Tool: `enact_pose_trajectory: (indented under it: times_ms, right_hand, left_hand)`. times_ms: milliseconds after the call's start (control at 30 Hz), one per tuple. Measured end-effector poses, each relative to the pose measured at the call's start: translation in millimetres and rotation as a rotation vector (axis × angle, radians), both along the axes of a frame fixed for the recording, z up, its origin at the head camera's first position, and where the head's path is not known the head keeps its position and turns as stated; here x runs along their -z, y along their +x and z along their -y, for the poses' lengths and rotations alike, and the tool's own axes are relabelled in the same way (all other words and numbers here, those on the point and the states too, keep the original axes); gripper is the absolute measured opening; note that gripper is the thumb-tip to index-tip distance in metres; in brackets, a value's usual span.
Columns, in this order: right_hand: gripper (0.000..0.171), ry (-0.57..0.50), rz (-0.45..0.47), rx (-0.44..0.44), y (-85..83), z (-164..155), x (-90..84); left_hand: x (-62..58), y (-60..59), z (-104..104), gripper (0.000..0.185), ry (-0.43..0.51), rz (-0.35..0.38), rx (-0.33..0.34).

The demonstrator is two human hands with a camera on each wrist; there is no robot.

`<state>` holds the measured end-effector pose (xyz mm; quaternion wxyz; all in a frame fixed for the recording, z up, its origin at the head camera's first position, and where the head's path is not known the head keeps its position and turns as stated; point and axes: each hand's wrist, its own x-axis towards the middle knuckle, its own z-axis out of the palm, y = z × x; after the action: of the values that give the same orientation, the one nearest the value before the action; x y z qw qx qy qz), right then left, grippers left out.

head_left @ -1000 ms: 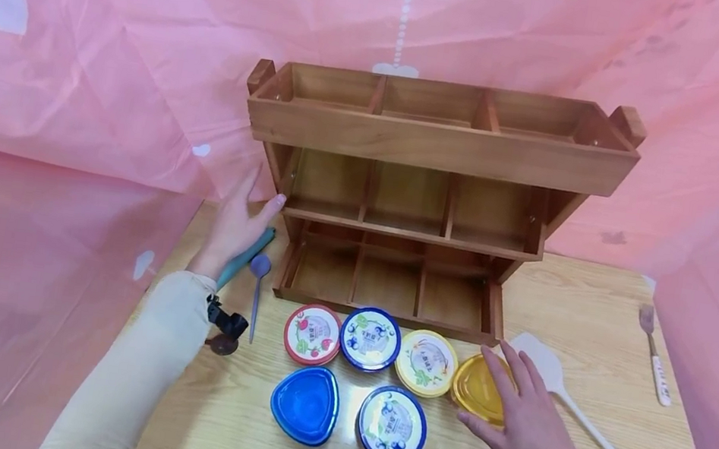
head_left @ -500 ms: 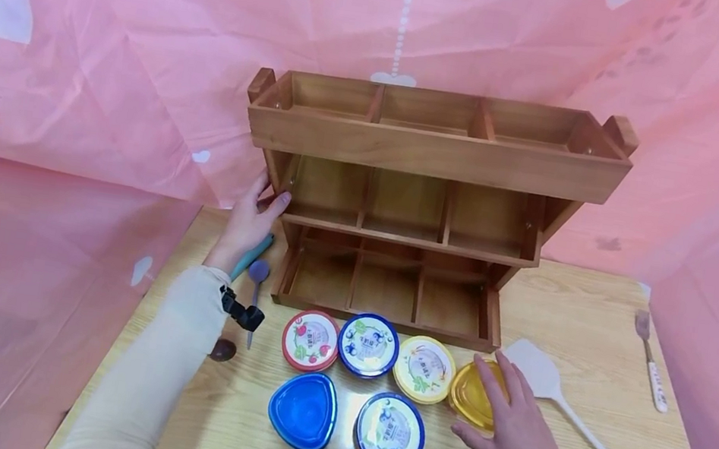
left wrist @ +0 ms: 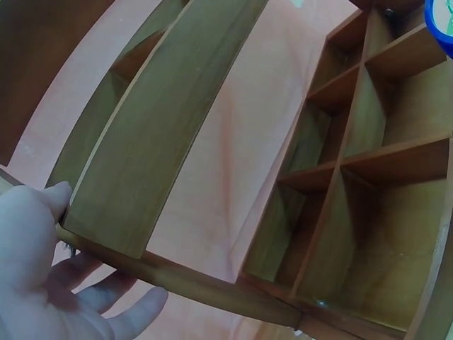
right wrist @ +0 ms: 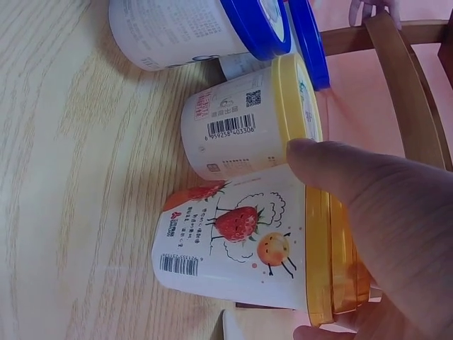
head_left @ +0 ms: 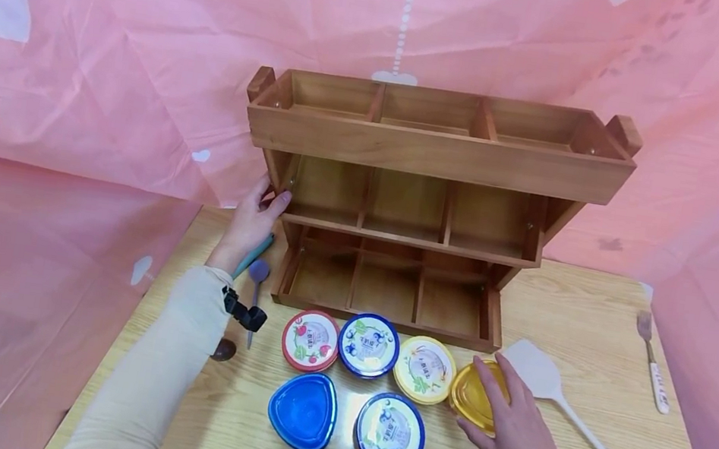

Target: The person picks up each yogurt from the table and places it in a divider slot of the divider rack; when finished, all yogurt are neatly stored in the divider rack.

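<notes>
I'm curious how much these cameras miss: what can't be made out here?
Head view: whether the teal handle and dark oval piece are one tool; the left arm covers what lies between.
Head view: part of the amber lid, behind the right hand.
Head view: the markings on the fork, too small to read.
Left wrist view: most of a blue-rimmed tub, cut off by the right edge.

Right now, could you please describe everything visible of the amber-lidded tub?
The amber-lidded tub stands upright on the wood-grain table, close beside the yellow-lidded tub. Mostly white, it bears a barcode, a cartoon strawberry and cartoon orange fruit. The rounded-triangular lid is on, glossy, translucent and plastic-looking. The right hand curves around the lid, partly hiding it.
</notes>
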<state>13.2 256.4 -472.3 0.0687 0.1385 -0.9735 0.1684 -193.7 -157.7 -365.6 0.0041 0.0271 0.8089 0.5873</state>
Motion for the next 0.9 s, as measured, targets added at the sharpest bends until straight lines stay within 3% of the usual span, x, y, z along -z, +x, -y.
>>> enact_pose_trajectory:
  times_ms: [300,700,900]
  right_hand:
    - [0.09,-0.034,-0.022,0.012,0.5,-1,-5.0]
    - [0.091,-0.14,-0.122,0.059,-12.1,-13,-40.4]
    - [0.089,-0.221,-0.135,0.126,-34.0,-12,-49.0]
  left_hand:
    - [-1.3,2.4,1,0.053,0.002,-0.004,0.018]
    - [8.0,-0.9,2,0.053,0.06,-0.049,0.022]
    - [31.4,-14.4,6,0.052,0.058,-0.059,0.004]
